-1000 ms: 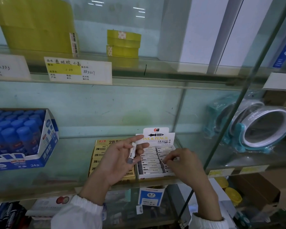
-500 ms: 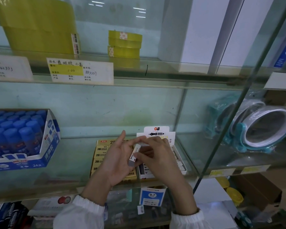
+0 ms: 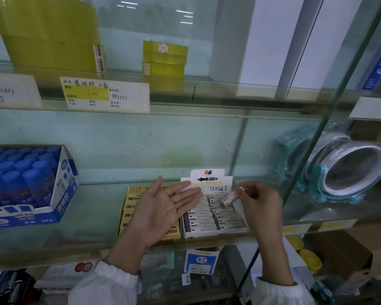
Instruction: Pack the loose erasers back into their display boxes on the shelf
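Observation:
A white "Ink & Pencil Eraser" display box [image 3: 216, 234] stands on the glass shelf, filled with two rows of grey-and-white erasers. My right hand [image 3: 260, 203] pinches one loose eraser [image 3: 228, 199] by its upper end, tilted, just above the box's back right rows. My left hand [image 3: 163, 210] hovers palm up with straight fingers, holding nothing, over a yellow 2B eraser box [image 3: 128, 208] that sits left of the white box and is partly hidden by the hand.
A blue box of glue sticks [image 3: 59, 194] stands at the left of the glass shelf [image 3: 97, 216]. Wrapped teal mirrors [image 3: 350, 170] lie behind a slanted glass pane on the right. Yellow tape rolls [image 3: 164, 58] sit on the shelf above.
The eraser passed from my left hand to my right. My right hand moved right with it, above the white box; my left hand opened flat.

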The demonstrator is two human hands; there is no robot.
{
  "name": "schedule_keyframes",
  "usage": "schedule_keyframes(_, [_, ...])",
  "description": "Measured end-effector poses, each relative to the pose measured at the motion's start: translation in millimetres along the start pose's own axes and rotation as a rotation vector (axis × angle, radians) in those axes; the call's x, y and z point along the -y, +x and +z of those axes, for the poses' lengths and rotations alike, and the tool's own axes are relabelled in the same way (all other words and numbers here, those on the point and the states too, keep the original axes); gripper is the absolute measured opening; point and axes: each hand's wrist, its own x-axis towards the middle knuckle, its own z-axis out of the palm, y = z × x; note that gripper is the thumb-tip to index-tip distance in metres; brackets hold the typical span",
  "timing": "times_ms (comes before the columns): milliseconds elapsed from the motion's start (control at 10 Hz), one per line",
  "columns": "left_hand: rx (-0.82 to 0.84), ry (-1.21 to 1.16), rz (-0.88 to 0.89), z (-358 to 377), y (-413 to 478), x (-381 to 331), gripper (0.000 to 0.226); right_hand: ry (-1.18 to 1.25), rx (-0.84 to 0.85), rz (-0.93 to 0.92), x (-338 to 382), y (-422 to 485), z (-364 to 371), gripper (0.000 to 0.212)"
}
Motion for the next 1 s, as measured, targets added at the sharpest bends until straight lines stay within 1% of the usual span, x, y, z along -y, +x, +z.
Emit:
schedule_keyframes(200, [-0.054, -0.057, 0.045, -2.2, -0.4, -0.6, 0.062, -0.246, 0.084, 0.018, -11.2, -6.0, 14.8, 0.006])
schedule_keyframes(300, [-0.075, -0.085, 0.061, -3.2, 0.0, -0.4, 0.058, -0.273, 0.113, 0.007, -15.6, -1.4, 11.8, 0.001])
schedule_keyframes(400, [-0.094, -0.120, 0.081, -2.6, 0.4, -0.3, 0.055, -0.359, 0.181, -0.074, -21.3, 2.0, 12.0, 0.012])
schedule_keyframes(500, [-0.094, -0.130, 0.078, -4.7, 1.6, 0.0, 0.054, -0.432, 0.275, -0.213, -26.1, -0.2, 17.0, 0.013])
schedule_keyframes(800, [-0.121, -0.117, 0.084, -3.6, 1.3, -0.6, 0.052, -0.415, 0.272, -0.210, -32.0, 0.9, 22.4, 0.013])
schedule_keyframes(900, [-0.126, -0.093, 0.081, -0.3, 2.6, -1.9, 0.049, -0.432, 0.255, -0.240, -30.6, -1.6, 22.2, 0.016])
schedule_keyframes(1000, [-0.129, -0.041, 0.058, 2.2, -2.5, -6.6, 0.047, -0.331, 0.187, -0.289, -18.9, -3.6, 18.2, 0.015])
